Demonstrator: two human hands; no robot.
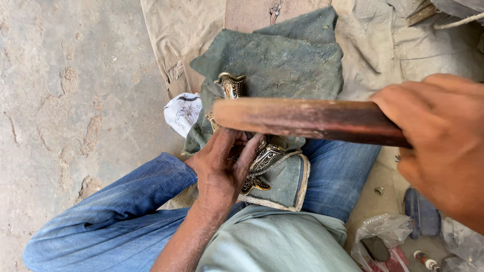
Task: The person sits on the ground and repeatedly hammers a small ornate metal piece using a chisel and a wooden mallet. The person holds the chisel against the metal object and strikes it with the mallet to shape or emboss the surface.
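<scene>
While seated on cracked floor [60, 100], ornate metal piece [262, 158] is pinned at frame centre by left hand [222, 166], fingers curled over it, on grey-green cloth [282, 60] spread across lap. Wooden handle [302, 118] is gripped at right of frame by right hand [443, 146], fist closed round it, raised just above piece. Blue jeans [121, 206] seen lower left; plastic bag [378, 236] lower right.

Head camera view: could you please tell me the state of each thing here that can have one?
Left hand: pressed down on the metal piece, fingers curled over it.
Right hand: closed around the wooden stick.
Wooden stick: raised, level above the lap.
Ornate metal piece: lying on the grey cloth, partly covered.
Grey cloth: folded, draped over the lap.
Plastic bag: crumpled on the floor.
</scene>
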